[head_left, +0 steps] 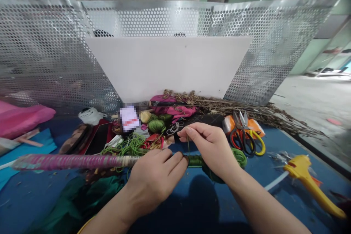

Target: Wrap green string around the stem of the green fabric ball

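Note:
A long stick lies level across the front of the table, wrapped in purple cord on the left and pale bands further right. My left hand is closed round it from above, near the middle. To the right of those fingers, dark green yarn winds round the stick. My right hand pinches a thin strand of green yarn, held up just above the wound part. Under and behind my right wrist sits more green yarn, partly hidden. The stick's right end is hidden by my right hand.
Loose green yarn, a green yarn ball and pink cloth lie behind my hands. Scissors and dried twigs are back right; a yellow glue gun lies right. Perforated metal sheet and a white board stand behind.

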`<state>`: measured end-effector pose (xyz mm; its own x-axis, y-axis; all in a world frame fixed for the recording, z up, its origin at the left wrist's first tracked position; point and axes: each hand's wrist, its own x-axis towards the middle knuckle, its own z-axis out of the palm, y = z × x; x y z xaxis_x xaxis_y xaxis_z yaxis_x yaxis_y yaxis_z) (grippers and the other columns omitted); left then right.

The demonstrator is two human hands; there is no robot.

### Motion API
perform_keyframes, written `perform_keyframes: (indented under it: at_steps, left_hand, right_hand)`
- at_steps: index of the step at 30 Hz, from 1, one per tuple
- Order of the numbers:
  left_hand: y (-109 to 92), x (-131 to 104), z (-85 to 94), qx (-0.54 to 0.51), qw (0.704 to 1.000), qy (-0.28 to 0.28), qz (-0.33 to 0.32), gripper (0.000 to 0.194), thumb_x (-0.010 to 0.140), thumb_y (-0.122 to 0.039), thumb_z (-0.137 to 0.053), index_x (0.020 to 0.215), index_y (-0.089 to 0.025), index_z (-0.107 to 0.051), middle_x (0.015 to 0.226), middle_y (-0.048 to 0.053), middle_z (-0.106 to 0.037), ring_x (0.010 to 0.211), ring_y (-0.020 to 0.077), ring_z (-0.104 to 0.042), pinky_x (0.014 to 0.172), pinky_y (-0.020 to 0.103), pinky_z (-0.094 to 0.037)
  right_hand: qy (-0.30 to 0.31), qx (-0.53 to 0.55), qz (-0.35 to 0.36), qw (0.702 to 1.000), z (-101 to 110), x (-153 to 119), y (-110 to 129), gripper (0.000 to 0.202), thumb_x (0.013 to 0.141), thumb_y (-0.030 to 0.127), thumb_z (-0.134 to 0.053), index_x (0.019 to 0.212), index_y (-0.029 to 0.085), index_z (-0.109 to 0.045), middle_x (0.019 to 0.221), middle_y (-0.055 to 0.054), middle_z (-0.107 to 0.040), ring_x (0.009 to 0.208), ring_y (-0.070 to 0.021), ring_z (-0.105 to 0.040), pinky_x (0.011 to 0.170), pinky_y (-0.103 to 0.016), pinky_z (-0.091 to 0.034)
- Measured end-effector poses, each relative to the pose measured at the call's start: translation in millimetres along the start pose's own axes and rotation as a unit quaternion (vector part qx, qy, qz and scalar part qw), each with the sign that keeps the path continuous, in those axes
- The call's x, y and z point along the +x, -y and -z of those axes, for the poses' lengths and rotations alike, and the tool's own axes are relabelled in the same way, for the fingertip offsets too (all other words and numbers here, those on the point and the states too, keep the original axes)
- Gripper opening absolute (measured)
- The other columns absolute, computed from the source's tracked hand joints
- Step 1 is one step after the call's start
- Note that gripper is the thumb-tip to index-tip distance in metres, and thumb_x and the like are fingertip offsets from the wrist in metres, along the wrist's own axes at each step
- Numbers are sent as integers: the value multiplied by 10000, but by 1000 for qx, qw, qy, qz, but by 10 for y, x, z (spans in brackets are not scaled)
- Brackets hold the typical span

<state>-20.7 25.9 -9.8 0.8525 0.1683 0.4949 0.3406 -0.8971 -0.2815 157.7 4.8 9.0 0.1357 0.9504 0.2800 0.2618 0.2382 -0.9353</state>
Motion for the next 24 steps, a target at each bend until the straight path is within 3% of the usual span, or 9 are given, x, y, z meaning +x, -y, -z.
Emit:
perform_keyframes:
  at_steps: [14, 17, 19, 21, 22, 24]
  left_hand:
    - [10, 26, 11, 22, 1000, 16, -13, 271, 971, -131, -373, 1040, -141, -635, 872, 53, -707, 655, 187, -595, 532, 327, -441]
    - [43, 17, 9, 13, 1000, -7, -5, 293, 953, -95, -359, 1021, -143, -640, 859, 52, -723, 652, 189, -606, 525, 327, -457]
    - [84, 6, 18, 7, 999, -31, 11, 303, 938, -77, -363, 1032, -144, -643, 887, 58, -739, 685, 189, -633, 545, 320, -482]
    - [140, -12, 36, 5, 998, -52, 28, 300, 921, -72, -389, 1052, -145, -648, 944, 70, -750, 730, 185, -660, 588, 316, -516]
    - [170, -22, 48, 7, 998, -59, 38, 299, 910, -69, -405, 1059, -147, -652, 969, 76, -753, 746, 183, -671, 612, 316, -531]
    - [225, -43, 75, 14, 996, -67, 56, 305, 886, -57, -432, 1061, -154, -662, 991, 78, -757, 768, 182, -687, 656, 319, -554]
  right_hand:
    - [11, -9, -15, 1000, -3, 29, -41, 216, 905, 255, -539, 829, 190, -731, 817, -28, -761, 804, -179, -716, 715, -267, -540]
    - [37, -8, -32, 999, 97, 31, 11, 232, 893, 257, -547, 743, 180, -706, 985, -39, -751, 599, -104, -642, 550, -220, -486]
    - [55, 14, -52, 997, 226, 35, 59, 242, 878, 280, -565, 694, 167, -675, 1121, -48, -717, 429, -34, -486, 410, -201, -378]
    - [65, 47, -75, 994, 390, 43, 102, 242, 860, 315, -591, 690, 159, -664, 1034, -58, -734, 378, -17, -384, 360, -198, -297]
    - [64, 63, -87, 992, 479, 49, 116, 239, 856, 335, -601, 716, 157, -675, 868, -54, -742, 379, -30, -379, 357, -196, -275]
    - [50, 81, -109, 989, 651, 66, 121, 251, 847, 379, -620, 760, 153, -686, 531, -4, -621, 375, -57, -372, 355, -192, -232]
